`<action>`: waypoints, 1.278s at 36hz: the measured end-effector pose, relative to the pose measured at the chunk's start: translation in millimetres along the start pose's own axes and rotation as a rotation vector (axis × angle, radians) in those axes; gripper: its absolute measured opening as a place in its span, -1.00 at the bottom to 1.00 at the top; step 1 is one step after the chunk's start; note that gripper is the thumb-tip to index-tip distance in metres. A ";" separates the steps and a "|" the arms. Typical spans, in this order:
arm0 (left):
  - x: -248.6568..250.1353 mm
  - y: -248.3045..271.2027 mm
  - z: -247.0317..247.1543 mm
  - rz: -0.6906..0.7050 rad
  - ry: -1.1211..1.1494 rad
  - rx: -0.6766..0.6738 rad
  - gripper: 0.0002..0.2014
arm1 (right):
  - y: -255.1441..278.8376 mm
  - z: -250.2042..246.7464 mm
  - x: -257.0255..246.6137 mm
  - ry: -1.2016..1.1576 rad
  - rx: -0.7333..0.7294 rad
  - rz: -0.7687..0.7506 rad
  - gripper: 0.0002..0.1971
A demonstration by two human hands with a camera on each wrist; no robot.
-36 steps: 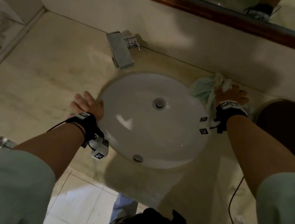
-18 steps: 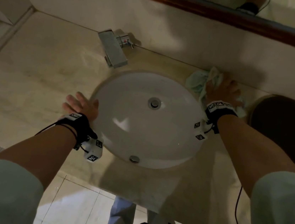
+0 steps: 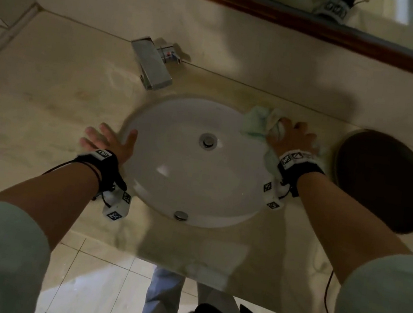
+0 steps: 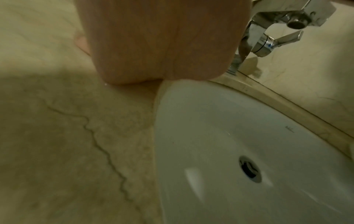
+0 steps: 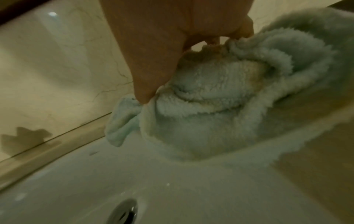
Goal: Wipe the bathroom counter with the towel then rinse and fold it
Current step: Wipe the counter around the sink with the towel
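A pale green towel lies bunched on the beige marble counter at the sink's back right rim. My right hand presses on it, thumb and fingers pinching the folds. In the right wrist view the towel shows brownish stains and hangs partly over the white basin. My left hand rests flat on the counter at the left rim of the sink, fingers spread, holding nothing. In the left wrist view the heel of that hand meets the basin's edge.
A chrome faucet with a lever handle stands behind the sink, seen also as the faucet in the left wrist view. A dark round object sits on the counter at the right. A wood-framed mirror runs along the back wall.
My right hand has slid the towel leftward along the sink's back right rim. The left hand has stayed flat at the left rim.
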State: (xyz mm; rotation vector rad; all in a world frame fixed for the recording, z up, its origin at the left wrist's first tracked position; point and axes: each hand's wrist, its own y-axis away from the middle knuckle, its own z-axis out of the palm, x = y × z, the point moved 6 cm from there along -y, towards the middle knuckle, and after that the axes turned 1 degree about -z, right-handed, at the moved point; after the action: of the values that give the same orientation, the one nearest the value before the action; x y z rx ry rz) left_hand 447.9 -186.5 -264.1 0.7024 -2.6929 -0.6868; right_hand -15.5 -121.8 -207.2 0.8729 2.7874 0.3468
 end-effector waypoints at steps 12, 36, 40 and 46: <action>3.8 14.8 -9.1 0.001 -0.045 0.015 0.00 | -5.6 6.9 0.4 -0.111 0.038 0.150 -0.50; 9.0 11.4 -4.6 0.026 0.004 -0.007 -0.04 | -63.1 -22.1 5.0 -0.082 0.015 0.122 -0.25; 2.5 7.2 -0.9 -0.014 0.031 0.020 0.24 | -52.1 -17.3 5.0 -0.066 -0.075 0.056 -0.08; 2.5 6.1 -2.0 -0.016 -0.010 -0.012 0.26 | -32.1 -12.0 14.5 0.008 -0.054 0.044 -0.11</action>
State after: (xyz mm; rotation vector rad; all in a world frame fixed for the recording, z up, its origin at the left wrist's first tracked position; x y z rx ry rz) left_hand 444.1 -183.8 -258.9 0.7198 -2.6925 -0.7108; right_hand -47.4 -141.0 -206.5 0.9228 2.7562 0.4318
